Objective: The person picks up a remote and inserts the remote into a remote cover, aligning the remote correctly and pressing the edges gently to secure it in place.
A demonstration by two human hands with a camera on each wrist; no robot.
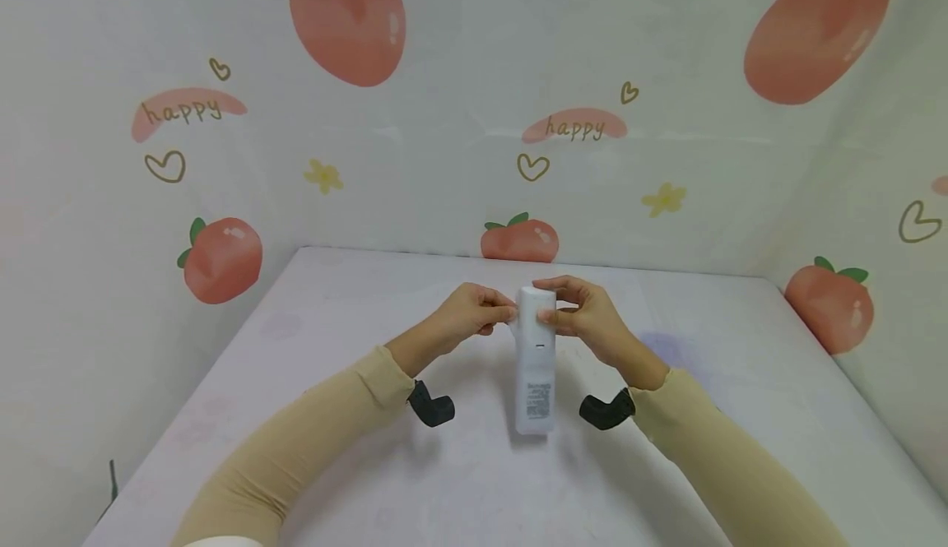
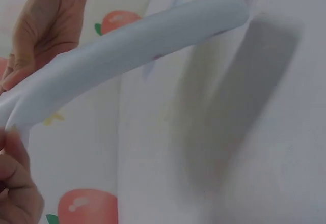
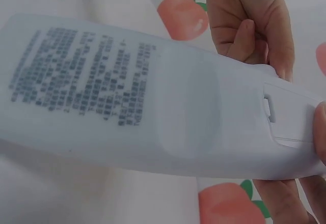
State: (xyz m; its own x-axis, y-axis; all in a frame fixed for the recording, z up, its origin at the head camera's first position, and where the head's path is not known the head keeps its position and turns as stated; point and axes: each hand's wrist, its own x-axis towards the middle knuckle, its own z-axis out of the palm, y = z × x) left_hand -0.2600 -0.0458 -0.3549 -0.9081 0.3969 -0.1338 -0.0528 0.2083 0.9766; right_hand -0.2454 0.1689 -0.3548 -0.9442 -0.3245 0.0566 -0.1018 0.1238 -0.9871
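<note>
A white remote control (image 1: pixel 536 366) in a pale, soft-looking cover (image 3: pixel 188 102) stands upright with its back toward me. Printed text (image 3: pixel 81 71) fills the lower back, and a battery lid (image 3: pixel 295 114) lies near the upper end. My left hand (image 1: pixel 474 312) pinches a bit of the cover at the upper left edge; that bit stands out from the side as a small flap (image 2: pixel 23 114). On the other side my right hand (image 1: pixel 588 317) grips the upper end, thumb (image 3: pixel 321 127) on the back and fingers around the far side.
Under the remote spreads a white table covering (image 1: pixel 415 489) with faint coloured patches. Behind it hangs a white curtain (image 1: pixel 459 160) printed with peaches, hearts and flowers. A black curved piece (image 1: pixel 433 407) sits at each cuff.
</note>
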